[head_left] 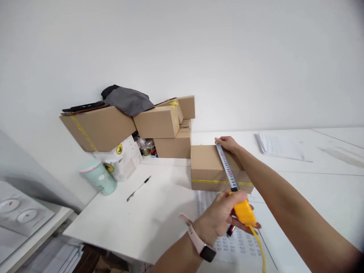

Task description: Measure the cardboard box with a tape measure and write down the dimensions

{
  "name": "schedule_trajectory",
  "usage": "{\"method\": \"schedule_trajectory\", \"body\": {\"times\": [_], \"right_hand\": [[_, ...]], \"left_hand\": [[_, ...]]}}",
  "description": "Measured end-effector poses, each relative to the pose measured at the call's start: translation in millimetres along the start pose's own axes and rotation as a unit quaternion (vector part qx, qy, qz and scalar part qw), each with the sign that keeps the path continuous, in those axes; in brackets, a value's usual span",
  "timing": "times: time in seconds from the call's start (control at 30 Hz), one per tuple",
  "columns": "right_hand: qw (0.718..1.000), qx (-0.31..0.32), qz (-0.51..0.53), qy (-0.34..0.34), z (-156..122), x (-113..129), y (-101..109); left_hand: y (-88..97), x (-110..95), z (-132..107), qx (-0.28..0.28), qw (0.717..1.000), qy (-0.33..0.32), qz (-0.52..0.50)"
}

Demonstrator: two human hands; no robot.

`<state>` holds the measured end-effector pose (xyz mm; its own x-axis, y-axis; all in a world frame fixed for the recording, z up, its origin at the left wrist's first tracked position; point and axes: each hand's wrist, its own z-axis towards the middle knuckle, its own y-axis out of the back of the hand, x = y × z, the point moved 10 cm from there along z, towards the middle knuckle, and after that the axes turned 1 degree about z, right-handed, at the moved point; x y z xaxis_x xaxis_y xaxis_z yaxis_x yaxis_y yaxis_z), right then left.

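A small cardboard box [207, 167] with yellow tape around it sits on the white table [159, 212]. A tape measure blade [226, 168] is stretched across the box's top. My left hand [220, 216], with a pink watch on the wrist, is closed on the yellow tape measure case [244, 213] at the box's near edge. My right hand [227, 143] reaches over the box and pinches the blade's end against the far top edge.
Behind the box is a pile of cardboard boxes [159, 121] with a grey cloth [127, 100] on top. A mint tumbler [99, 176], a white carton [123, 157] and a pen [139, 188] lie left. A printed sheet [241, 242] lies under my hands; papers [280, 149] far right.
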<state>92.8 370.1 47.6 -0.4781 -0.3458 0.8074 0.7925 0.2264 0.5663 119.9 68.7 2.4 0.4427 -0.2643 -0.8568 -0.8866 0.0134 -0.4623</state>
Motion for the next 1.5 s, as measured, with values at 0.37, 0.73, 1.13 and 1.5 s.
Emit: {"method": "schedule_trajectory", "body": {"times": [0.37,0.73,1.13,1.5], "right_hand": [[0.978,-0.13,0.14,-0.084,-126,-129,94],[0.995,-0.097,0.034,-0.002,-132,-42,96],[0.965,-0.022,-0.206,0.161,-73,50,52],[0.984,-0.022,-0.17,0.041,-44,46,52]], "left_hand": [[161.4,-37,-50,-0.197,0.948,-0.197,0.152],[131.3,-101,-38,-0.137,0.956,-0.219,0.136],[67.6,-45,-20,-0.051,0.97,-0.167,0.167],[50.8,46,16,-0.053,0.993,-0.06,0.085]]}}
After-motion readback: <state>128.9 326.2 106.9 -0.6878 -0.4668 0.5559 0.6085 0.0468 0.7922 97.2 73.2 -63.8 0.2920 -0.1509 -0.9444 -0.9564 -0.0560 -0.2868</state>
